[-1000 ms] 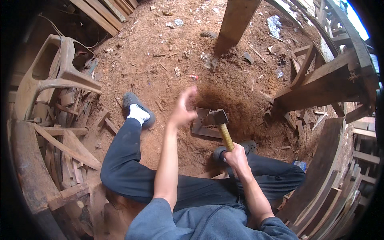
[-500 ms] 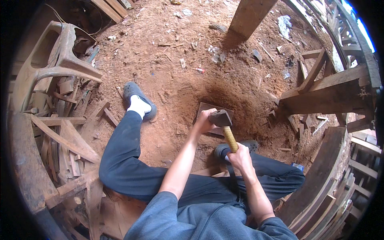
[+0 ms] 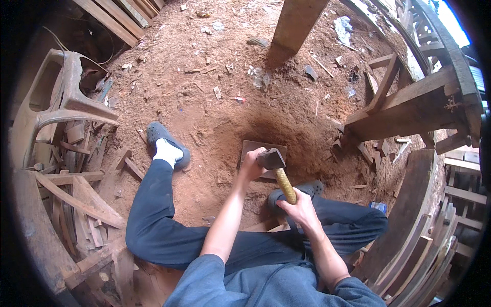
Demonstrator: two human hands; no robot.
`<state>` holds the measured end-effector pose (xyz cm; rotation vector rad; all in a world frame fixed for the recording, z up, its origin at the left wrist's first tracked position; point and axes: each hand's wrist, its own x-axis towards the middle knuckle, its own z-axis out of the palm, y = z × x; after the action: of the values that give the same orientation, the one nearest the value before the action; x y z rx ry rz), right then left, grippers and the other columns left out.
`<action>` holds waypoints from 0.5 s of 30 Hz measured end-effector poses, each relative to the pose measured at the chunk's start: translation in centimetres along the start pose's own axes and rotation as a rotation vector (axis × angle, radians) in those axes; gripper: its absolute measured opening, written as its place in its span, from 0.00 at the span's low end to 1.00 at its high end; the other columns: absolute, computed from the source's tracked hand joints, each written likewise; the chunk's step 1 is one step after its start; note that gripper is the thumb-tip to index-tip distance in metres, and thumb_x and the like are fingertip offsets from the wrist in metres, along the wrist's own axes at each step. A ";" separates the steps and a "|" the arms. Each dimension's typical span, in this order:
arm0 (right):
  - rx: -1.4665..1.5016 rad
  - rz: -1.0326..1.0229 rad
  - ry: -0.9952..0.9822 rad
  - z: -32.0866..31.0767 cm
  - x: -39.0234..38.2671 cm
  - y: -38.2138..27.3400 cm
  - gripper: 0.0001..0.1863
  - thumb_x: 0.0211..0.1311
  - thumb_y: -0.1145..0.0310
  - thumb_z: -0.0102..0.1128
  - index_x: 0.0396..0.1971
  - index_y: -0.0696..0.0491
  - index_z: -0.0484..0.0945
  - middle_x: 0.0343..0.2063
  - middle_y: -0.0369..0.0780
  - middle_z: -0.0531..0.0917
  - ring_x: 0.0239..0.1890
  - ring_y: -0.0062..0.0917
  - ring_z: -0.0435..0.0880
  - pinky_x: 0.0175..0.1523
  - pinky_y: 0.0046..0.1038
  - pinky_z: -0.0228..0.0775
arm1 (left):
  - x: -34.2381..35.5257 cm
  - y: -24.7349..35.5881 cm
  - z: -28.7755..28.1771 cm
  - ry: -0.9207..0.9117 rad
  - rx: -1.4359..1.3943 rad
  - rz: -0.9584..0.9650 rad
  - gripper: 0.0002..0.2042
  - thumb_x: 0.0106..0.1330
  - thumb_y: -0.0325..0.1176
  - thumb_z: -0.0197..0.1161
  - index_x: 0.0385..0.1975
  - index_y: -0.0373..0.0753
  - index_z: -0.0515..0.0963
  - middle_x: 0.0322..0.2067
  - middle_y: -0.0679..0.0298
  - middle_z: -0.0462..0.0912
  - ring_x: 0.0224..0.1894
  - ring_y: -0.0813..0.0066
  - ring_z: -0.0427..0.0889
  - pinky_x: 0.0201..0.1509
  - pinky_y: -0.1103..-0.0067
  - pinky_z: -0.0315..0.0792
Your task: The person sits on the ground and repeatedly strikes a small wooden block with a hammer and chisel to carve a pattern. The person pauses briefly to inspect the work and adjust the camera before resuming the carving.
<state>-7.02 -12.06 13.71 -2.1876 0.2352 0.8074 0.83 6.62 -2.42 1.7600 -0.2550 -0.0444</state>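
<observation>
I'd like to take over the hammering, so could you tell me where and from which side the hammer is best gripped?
Grip the hammer low on its yellow handle, where the right hand holds it now, coming from the near side. The handle points back toward the person, and the dark head sits at the far end over the flat block, beside the left hand.

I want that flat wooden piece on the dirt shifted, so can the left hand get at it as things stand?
Probably yes: the left hand already rests at the flat wooden piece, with only the hammer head close beside it.
</observation>
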 end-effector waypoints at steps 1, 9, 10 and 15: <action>0.030 0.020 0.004 0.1 0.1 0.2 0.23 0.49 0.58 0.64 0.41 0.58 0.77 0.25 0.50 0.83 0.32 0.40 0.84 0.40 0.35 0.74 | 0.0 0.3 0.0 -0.002 -0.013 0.020 0.17 0.43 0.23 0.74 0.34 0.38 0.77 0.28 0.65 0.80 0.30 0.78 0.79 0.37 0.78 0.76; 0.243 0.082 0.060 -0.6 0.8 1.0 0.12 0.46 0.71 0.62 0.31 0.60 0.78 0.19 0.38 0.79 0.24 0.21 0.77 0.33 0.27 0.71 | 0.7 2.4 0.7 0.180 0.101 0.015 0.11 0.46 0.29 0.71 0.25 0.37 0.75 0.23 0.58 0.79 0.27 0.61 0.82 0.32 0.74 0.74; 0.267 0.114 0.063 -1.4 0.5 0.8 0.11 0.45 0.73 0.61 0.30 0.60 0.78 0.19 0.35 0.78 0.23 0.18 0.75 0.31 0.26 0.70 | 0.6 2.4 0.8 0.189 0.101 0.002 0.12 0.46 0.30 0.72 0.25 0.37 0.74 0.23 0.58 0.79 0.26 0.61 0.81 0.31 0.74 0.73; 0.240 -0.576 0.493 -8.3 -2.9 -2.1 0.11 0.48 0.72 0.71 0.23 0.56 0.74 0.15 0.32 0.73 0.13 0.15 0.69 0.17 0.20 0.59 | 0.0 1.9 1.4 0.290 0.036 0.039 0.12 0.46 0.31 0.73 0.23 0.37 0.74 0.20 0.59 0.78 0.24 0.62 0.81 0.30 0.73 0.73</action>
<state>-4.53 -16.92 20.95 -2.0329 -0.0609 -0.0805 0.29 4.97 -0.82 1.7708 -0.0788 0.2439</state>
